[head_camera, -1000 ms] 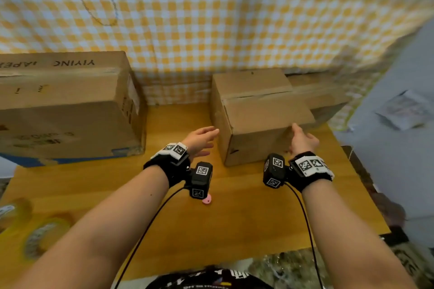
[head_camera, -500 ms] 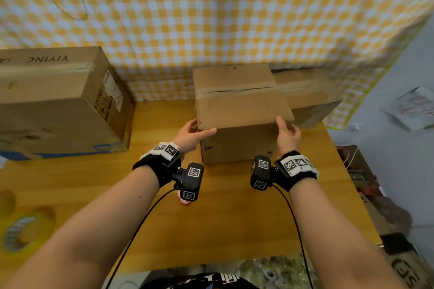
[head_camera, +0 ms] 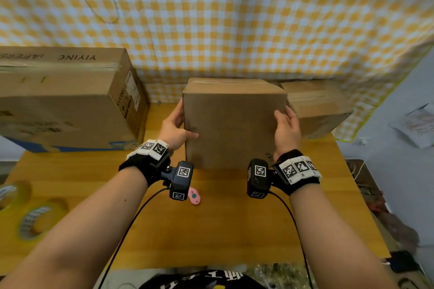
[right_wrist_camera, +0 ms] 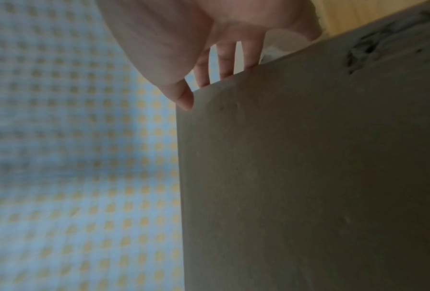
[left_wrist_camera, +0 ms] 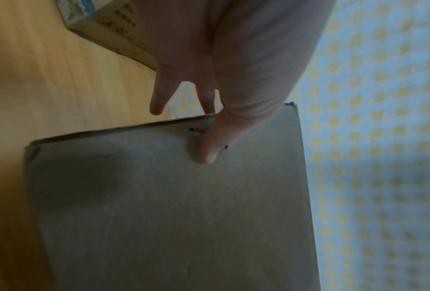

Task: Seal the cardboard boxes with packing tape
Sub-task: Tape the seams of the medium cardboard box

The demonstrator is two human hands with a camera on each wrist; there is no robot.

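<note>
Whereas half a second ago its taped top faced up, the small box (head_camera: 234,124) now shows a plain face, tipped toward the person beside the large box (head_camera: 65,101). Left hand (head_camera: 175,128) and right hand (head_camera: 286,128) grip its sides, fingers (left_wrist_camera: 209,145) wrapped around the edges. It is probably being turned to reach an untaped seam.

Big box (head_camera: 58,101), top flap: "YIYING" printed in dark letters, seen upside down; a second word beside it runs off the left edge and cannot be read whole.
Big box, right side: white label (head_camera: 133,91) and printed markings, too small to read.
Wrist bands (head_camera: 153,148): black-and-white square code markers, no letters.
Wrist cameras (head_camera: 182,172): the same kind of code markers.
Middle box (head_camera: 234,124): no readable print.
</note>
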